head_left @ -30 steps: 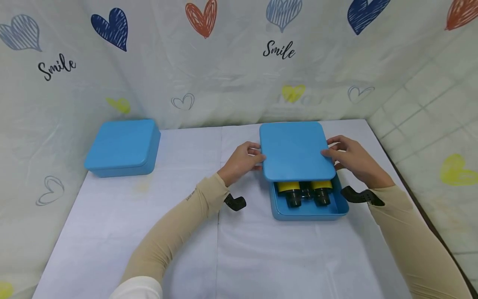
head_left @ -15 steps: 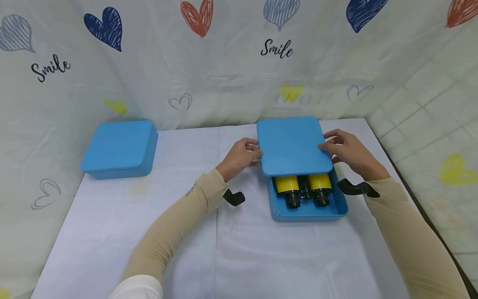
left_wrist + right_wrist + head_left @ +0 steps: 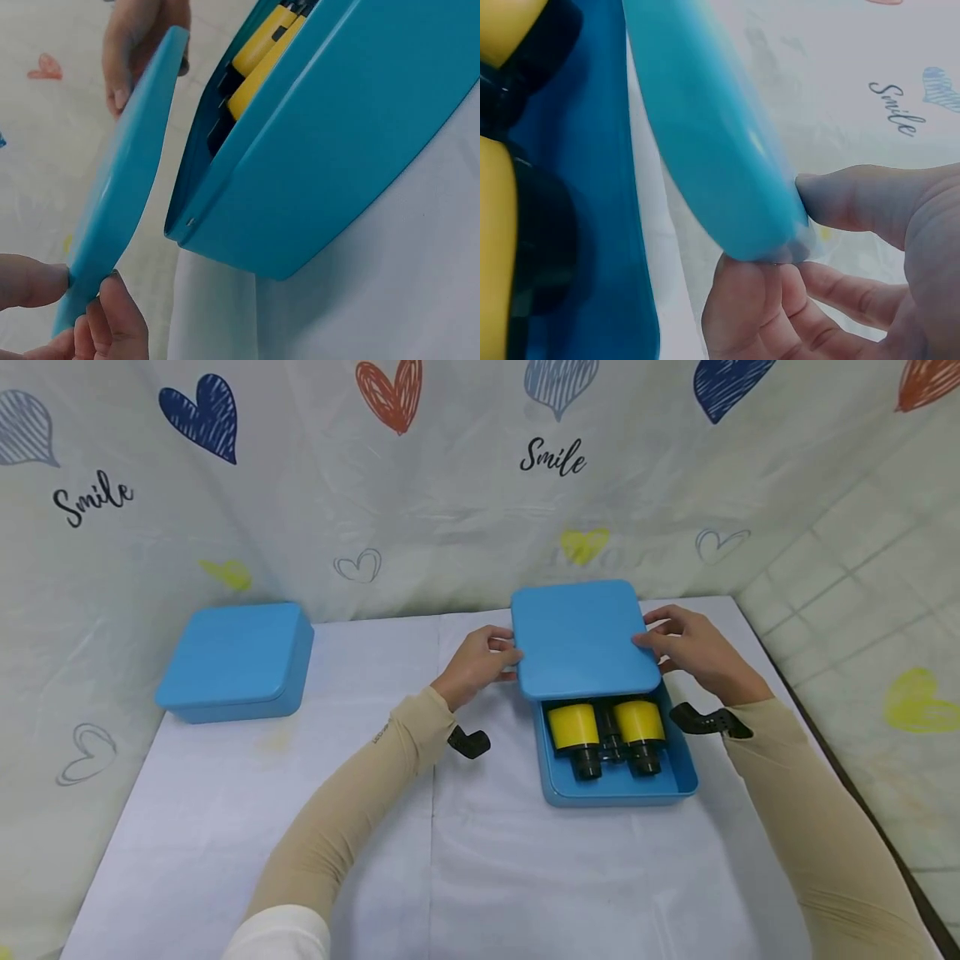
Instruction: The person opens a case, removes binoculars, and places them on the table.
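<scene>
My left hand [image 3: 477, 662] and right hand [image 3: 701, 652] pinch opposite side edges of a flat blue lid [image 3: 581, 639]. In the left wrist view the lid [image 3: 131, 165] is lifted apart from the box, thumb on one face and fingers under its rim. The right wrist view has my right thumb and fingers on the rim of the lid [image 3: 712, 142] as well. Below it, the blue box [image 3: 618, 795] stands on the table with yellow-and-black binoculars [image 3: 576, 725] inside. Their far end is hidden under the lid in the head view.
A second blue box [image 3: 236, 662], its lid on, sits at the table's back left. The white cloth-covered table [image 3: 375, 877] backs onto a curtain [image 3: 450, 502] printed with hearts. Black straps [image 3: 470, 743] stick out by both wrists.
Both hands have carried the lid back toward the curtain and slightly left. More of the binoculars shows now. The box under it has stayed in place.
</scene>
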Demonstrator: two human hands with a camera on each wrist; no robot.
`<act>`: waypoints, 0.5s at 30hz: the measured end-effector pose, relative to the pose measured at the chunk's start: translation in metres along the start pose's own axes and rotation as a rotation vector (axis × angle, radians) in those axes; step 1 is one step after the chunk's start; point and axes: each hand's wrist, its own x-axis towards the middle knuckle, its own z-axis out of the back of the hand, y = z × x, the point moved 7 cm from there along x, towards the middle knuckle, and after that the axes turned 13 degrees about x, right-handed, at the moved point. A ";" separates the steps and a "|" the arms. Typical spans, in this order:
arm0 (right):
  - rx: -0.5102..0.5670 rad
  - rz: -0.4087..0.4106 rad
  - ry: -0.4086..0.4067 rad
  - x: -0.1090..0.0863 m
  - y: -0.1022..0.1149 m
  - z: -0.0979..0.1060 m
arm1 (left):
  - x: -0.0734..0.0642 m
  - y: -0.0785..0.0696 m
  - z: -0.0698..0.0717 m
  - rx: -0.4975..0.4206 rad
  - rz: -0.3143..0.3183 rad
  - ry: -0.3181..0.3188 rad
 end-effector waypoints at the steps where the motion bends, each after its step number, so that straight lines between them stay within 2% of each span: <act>1: 0.000 -0.001 -0.001 0.001 0.000 0.000 | 0.001 0.000 0.001 0.001 0.000 0.000; 15: 0.042 -0.007 -0.026 0.020 0.003 0.000 | 0.018 -0.002 0.010 0.009 -0.003 -0.030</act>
